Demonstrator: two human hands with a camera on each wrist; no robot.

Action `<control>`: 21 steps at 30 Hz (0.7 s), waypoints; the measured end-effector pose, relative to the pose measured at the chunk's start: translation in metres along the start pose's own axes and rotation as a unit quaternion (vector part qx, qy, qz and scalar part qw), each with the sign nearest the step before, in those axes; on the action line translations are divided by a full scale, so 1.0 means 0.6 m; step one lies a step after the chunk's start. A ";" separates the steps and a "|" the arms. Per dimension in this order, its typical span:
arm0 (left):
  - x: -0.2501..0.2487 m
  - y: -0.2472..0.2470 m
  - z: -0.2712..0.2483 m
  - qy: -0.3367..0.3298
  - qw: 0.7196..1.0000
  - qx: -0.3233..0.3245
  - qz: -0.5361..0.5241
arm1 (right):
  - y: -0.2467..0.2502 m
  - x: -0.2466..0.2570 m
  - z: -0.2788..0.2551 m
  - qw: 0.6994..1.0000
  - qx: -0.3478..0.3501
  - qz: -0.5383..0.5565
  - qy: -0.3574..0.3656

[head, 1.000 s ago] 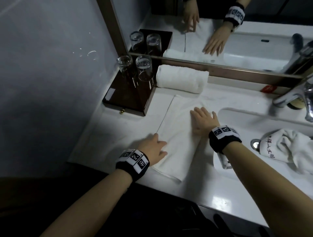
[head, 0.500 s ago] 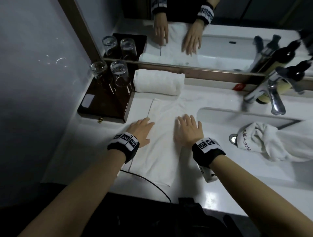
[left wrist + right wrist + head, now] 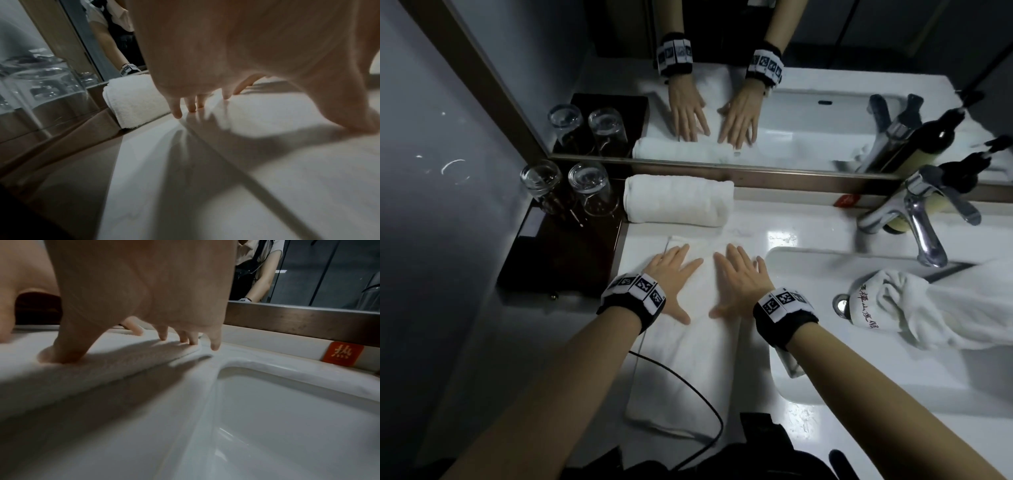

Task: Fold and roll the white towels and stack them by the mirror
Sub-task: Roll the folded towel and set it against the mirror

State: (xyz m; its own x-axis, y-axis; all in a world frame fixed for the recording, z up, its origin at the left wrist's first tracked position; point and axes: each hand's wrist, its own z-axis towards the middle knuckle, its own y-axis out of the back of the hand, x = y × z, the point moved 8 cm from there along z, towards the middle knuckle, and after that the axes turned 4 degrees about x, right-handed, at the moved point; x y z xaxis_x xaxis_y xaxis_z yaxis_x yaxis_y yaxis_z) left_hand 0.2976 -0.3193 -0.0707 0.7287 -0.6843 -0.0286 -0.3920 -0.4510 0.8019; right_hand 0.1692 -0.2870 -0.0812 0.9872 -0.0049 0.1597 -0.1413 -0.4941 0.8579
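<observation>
Head view: towel [image 3: 685,363] under flat fingers [image 3: 736,255].

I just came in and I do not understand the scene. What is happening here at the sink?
A person is preparing towels on the counter. Both the left hand and the right hand press flat on a folded white towel lying beside the basin. One rolled towel already lies by the mirror. Another towel lies crumpled at the basin, not yet folded.

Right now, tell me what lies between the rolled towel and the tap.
Nothing: between the rolled towel and the tap the head view shows only bare white counter.
</observation>
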 end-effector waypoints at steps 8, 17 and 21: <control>0.035 -0.008 0.024 0.036 0.999 0.012 0.012 | 0.029 -0.003 0.032 0.998 0.016 -0.046 0.049; 0.003 -0.035 -0.041 0.021 0.998 -0.047 -0.032 | 0.007 0.056 -0.047 1.000 -0.005 -0.009 0.023; -0.040 -0.067 -0.082 -0.006 0.995 -0.058 -0.077 | -0.044 0.095 -0.099 0.999 -0.021 0.008 0.034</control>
State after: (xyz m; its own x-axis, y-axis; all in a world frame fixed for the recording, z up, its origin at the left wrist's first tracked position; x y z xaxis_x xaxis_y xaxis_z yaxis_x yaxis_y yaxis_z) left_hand 0.3232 -0.2567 -0.0728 0.7678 -0.6198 -0.1626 -0.2089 -0.4820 0.8509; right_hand 0.2249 -0.2227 -0.0657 0.9777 0.0472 0.2046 -0.1610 -0.4568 0.8749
